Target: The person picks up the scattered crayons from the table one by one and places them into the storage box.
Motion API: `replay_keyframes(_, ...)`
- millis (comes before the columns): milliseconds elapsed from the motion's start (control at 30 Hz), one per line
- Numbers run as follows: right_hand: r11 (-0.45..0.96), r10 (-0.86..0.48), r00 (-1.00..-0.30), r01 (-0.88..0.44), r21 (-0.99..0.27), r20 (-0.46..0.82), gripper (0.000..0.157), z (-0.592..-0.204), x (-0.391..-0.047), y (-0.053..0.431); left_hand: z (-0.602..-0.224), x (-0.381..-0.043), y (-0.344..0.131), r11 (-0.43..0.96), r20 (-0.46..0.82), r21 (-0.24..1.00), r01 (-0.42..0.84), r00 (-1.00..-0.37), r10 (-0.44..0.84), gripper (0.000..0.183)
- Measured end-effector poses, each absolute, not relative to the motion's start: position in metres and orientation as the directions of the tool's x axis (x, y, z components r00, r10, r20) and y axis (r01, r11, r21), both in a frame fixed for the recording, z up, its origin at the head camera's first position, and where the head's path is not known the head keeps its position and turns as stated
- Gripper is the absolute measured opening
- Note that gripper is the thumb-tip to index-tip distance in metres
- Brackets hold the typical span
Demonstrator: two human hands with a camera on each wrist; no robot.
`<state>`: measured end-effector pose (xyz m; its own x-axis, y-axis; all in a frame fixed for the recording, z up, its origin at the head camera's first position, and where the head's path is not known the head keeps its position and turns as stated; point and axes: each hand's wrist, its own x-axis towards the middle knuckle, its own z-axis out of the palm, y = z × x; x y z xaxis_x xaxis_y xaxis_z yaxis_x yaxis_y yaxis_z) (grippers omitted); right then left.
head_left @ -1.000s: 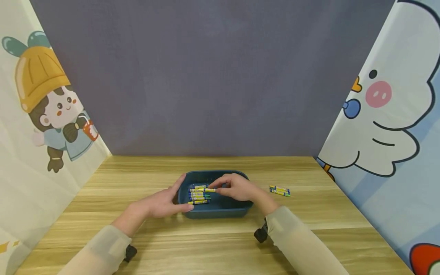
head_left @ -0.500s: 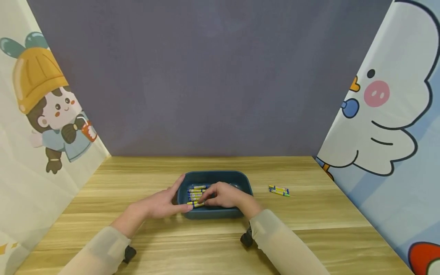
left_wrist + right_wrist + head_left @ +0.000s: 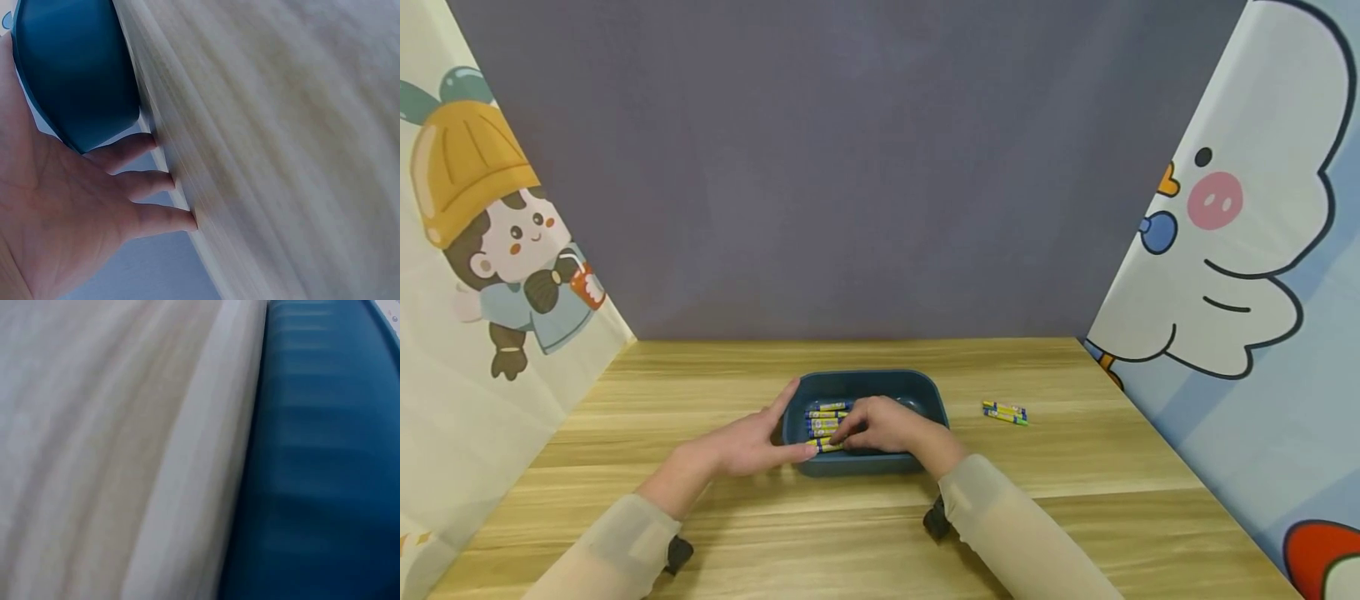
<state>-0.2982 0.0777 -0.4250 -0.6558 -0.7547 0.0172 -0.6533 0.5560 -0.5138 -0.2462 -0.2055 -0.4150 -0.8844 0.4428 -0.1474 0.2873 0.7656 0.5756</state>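
Note:
A dark blue rectangular bin [image 3: 872, 467] stands on the wooden table, with a row of yellow-and-blue crayons [image 3: 826, 424] lying along its left end. My left hand [image 3: 747, 446] spans that end, thumb over the near rim and fingers outside the wall. In the left wrist view, the straight fingers [image 3: 164, 217] of this hand touch the tabletop beside the bin. My right hand [image 3: 883, 425] reaches down inside, thumb and forefinger pinching at the right end of the nearest crayon [image 3: 824, 447]. The bin floor beneath this hand is hidden.
Several more crayons [image 3: 1004, 412] lie side by side on the table [image 3: 1075, 467], right of the bin. A grey backdrop [image 3: 865, 167] rises behind the table, flanked by cartoon-printed panels. The right wrist view shows mostly the bin's outer wall [image 3: 319, 475].
My right hand, with a crayon pinched above the row a second ago, has lowered toward the near left of the bin. The left hand keeps its hold place; the view has shifted slightly.

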Motion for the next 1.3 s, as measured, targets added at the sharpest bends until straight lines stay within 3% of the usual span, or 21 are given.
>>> replay_keyframes(333, 0.562, -0.727, -0.685, -0.625, -0.542, 0.036, 0.019, -0.422, -0.297, 0.08, -0.415, -0.247, -0.205, 0.77, -0.16, 0.575, 0.277, -0.885, 0.438, 0.12)
replay_keyframes(567, 0.546, -0.672, -0.735, -0.577, -0.607, 0.095, 0.023, -0.397, -0.294, 0.102, -0.416, -0.246, -0.206, 0.765, -0.164, 0.585, 0.271, -0.884, 0.438, 0.119)
replay_keyframes(833, 0.512, -0.545, -0.823, -0.477, -0.714, 0.159, 0.025, -0.379, -0.297, 0.179, -0.415, -0.245, -0.207, 0.776, -0.151, 0.562, 0.286, -0.887, 0.436, 0.122)
replay_keyframes(1100, 0.676, -0.437, -0.896, -0.385, -0.628, 0.08, 0.027, -0.397, -0.3, 0.279, -0.414, -0.246, -0.207, 0.779, -0.156, 0.557, 0.288, -0.885, 0.439, 0.122)
replay_keyframes(1300, 0.752, -0.401, -0.915, -0.358, -0.554, 0.047, 0.025, -0.418, -0.298, 0.321, -0.415, -0.245, -0.207, 0.776, -0.147, 0.559, 0.292, -0.886, 0.439, 0.122)
